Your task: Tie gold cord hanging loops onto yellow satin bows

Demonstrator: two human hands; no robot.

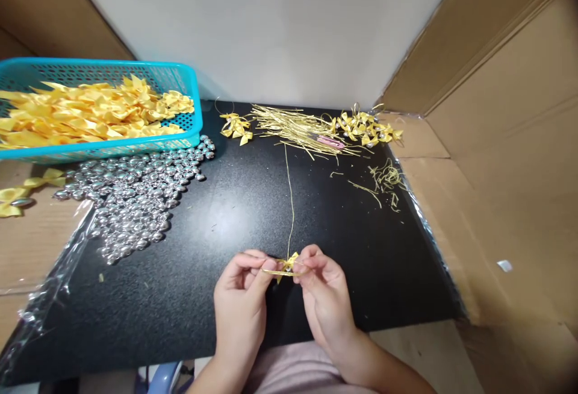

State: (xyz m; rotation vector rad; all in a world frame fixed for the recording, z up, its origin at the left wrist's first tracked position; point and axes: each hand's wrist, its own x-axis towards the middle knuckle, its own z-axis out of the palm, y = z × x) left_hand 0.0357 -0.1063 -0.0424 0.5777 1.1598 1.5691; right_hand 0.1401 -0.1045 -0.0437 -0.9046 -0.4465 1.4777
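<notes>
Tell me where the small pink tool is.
In the head view, the small pink tool lies right of centre, toward the far edge of the black table, among gold strands, beside yellow bows.

Bow (292, 259) in front, cords (293, 126) behind (basket (197, 105) left)

Soft sheen against hard gloss, as I see it from my station.
I make out yellow bows (99, 111) of satiny cloth in a smooth, lightly shiny plastic basket (135, 143); silver beads (130, 192) with a mirror gloss; gold cords (289, 126) like thin metallic thread; a black, finely grained tabletop (244, 201) throwing back blurred glare; crinkled, glossy clear film (34, 315); and matt brown cardboard (506, 105) panels.
</notes>
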